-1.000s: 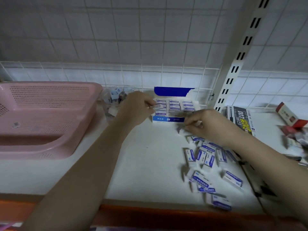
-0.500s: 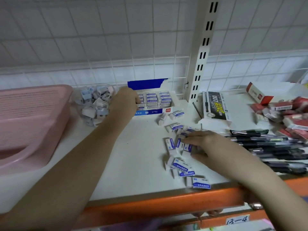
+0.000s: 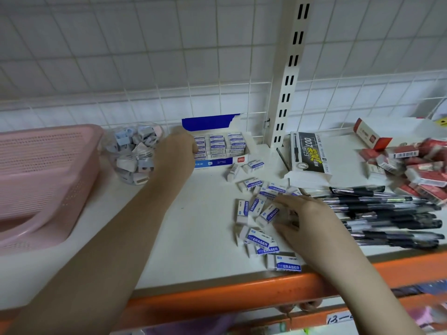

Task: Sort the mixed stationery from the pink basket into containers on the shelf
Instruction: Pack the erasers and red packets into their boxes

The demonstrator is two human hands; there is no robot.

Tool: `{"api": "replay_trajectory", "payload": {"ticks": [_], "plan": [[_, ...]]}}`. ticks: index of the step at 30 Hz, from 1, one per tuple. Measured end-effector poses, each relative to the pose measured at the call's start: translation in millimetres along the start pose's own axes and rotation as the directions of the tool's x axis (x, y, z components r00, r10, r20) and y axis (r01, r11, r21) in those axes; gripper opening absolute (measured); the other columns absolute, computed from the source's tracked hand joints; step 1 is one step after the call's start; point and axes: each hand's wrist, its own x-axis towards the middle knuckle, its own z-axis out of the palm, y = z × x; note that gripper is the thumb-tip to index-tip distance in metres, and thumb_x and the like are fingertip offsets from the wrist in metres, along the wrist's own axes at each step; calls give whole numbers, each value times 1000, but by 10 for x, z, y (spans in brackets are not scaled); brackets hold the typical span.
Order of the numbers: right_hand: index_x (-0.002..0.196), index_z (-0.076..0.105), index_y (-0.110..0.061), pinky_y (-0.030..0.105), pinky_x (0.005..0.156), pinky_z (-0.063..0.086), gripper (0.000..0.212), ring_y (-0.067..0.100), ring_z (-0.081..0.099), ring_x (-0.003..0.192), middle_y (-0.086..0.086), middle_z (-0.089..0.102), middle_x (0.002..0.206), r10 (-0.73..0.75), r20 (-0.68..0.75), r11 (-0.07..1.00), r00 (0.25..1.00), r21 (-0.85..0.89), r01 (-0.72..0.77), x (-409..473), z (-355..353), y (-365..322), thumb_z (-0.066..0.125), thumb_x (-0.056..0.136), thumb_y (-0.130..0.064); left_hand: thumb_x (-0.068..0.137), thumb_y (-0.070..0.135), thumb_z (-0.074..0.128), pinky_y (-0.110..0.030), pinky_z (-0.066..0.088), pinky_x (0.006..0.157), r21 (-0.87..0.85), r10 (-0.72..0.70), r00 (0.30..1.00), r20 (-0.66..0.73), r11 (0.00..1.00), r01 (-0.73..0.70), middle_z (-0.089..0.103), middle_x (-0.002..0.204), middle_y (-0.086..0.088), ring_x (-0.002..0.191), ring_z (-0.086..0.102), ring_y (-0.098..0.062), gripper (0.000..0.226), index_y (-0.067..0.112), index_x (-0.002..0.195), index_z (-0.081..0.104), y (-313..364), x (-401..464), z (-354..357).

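An open blue-and-white eraser box (image 3: 219, 162) stands at the back of the white shelf, with rows of erasers packed inside. My left hand (image 3: 176, 151) is at the box's left end with its fingers curled; what they hold is hidden. Several loose white erasers with blue "ERASER" sleeves (image 3: 242, 209) lie scattered in front and to the right. My right hand (image 3: 306, 220) rests over this pile, thumb and fingers curled round an eraser at its right side. The pink basket (image 3: 79, 165) sits at the far left.
A clear jar of pale sharpeners (image 3: 135, 153) stands between the basket and the box. Right of the slotted upright (image 3: 287, 76) lie a black pen box (image 3: 307, 153), several black pens (image 3: 391, 213) and red packets (image 3: 420, 170). The orange shelf edge (image 3: 217, 296) runs along the front.
My right hand came down from near the box to the loose pile and closed on an eraser. My left hand stayed at the box's left end. My view swung right.
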Motion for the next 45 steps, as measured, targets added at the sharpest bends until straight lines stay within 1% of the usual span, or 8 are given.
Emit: {"api": "replay_trajectory", "payload": {"ticks": [7, 14, 20, 23, 30, 39, 41, 45], "plan": [[130, 55, -28, -3, 75, 29, 49, 8, 53, 97, -5, 53, 119, 103, 47, 991, 994, 86, -106, -165, -62, 70, 65, 83, -16, 90, 17, 57, -28, 45, 73, -119, 123, 992, -37, 985, -126, 67, 107, 0, 96, 61, -18, 21, 18, 106, 70, 277, -247, -87], [119, 61, -31, 20, 79, 43, 35, 11, 59, 97, -8, 66, 107, 193, 102, 981, 976, 17, -195, -208, -160, 128, 65, 85, -24, 89, 35, 61, -33, 54, 71, -226, 115, 969, 218, 972, -65, 72, 86, -6, 81, 66, -22, 27, 10, 91, 72, 527, -263, -23], [108, 67, -26, 30, 78, 47, 22, 19, 60, 92, 0, 63, 103, 194, 9, 979, 981, 61, -194, -235, -204, 131, 61, 87, -23, 83, 40, 68, -29, 40, 62, -136, 77, 919, 386, 990, -27, 59, 75, -4, 74, 55, -22, 34, 8, 94, 65, 594, -200, 88], [109, 67, -26, 31, 78, 46, 22, 19, 58, 91, 0, 60, 99, 160, -45, 982, 986, 111, -154, -225, -245, 142, 62, 87, -22, 86, 25, 67, -29, 44, 67, -140, 81, 914, 397, 990, -27, 67, 98, -9, 80, 56, -21, 33, 7, 114, 66, 584, -204, 92], [81, 55, -26, 14, 65, 43, 18, 4, 58, 71, -10, 62, 74, 70, -132, 961, 989, 275, -32, -2, -329, 59, 70, 78, -16, 88, 23, 64, -30, 48, 74, -231, 93, 922, 376, 973, -4, 66, 102, -7, 91, 60, -21, 22, 10, 106, 62, 474, -419, -186], [83, 68, -30, 17, 56, 46, 21, 3, 59, 60, -8, 67, 85, -131, 72, 891, 989, 446, 85, 706, -351, -149, 65, 84, -9, 97, 14, 42, -20, 31, 66, -444, -118, 963, 243, 869, 219, 60, 121, -6, 85, 53, -18, 38, 21, 133, 49, 140, -982, -253], [77, 68, -31, 24, 57, 45, 20, 13, 58, 61, -1, 68, 82, -141, 65, 879, 988, 467, 95, 846, -320, -181, 70, 81, -11, 95, 19, 51, -19, 32, 71, -444, -188, 956, 226, 854, 273, 61, 121, -3, 98, 56, -20, 34, 18, 128, 55, 57, -1070, -240], [76, 64, -23, 9, 43, 35, 16, -1, 47, 45, -4, 54, 65, -111, 79, 870, 991, 490, 59, 1108, -217, -235, 74, 79, -10, 94, 24, 53, -17, 28, 90, -390, -234, 955, 183, 874, 288, 53, 136, -1, 122, 48, -18, 40, 17, 133, 51, -50, -1172, -286]]}}
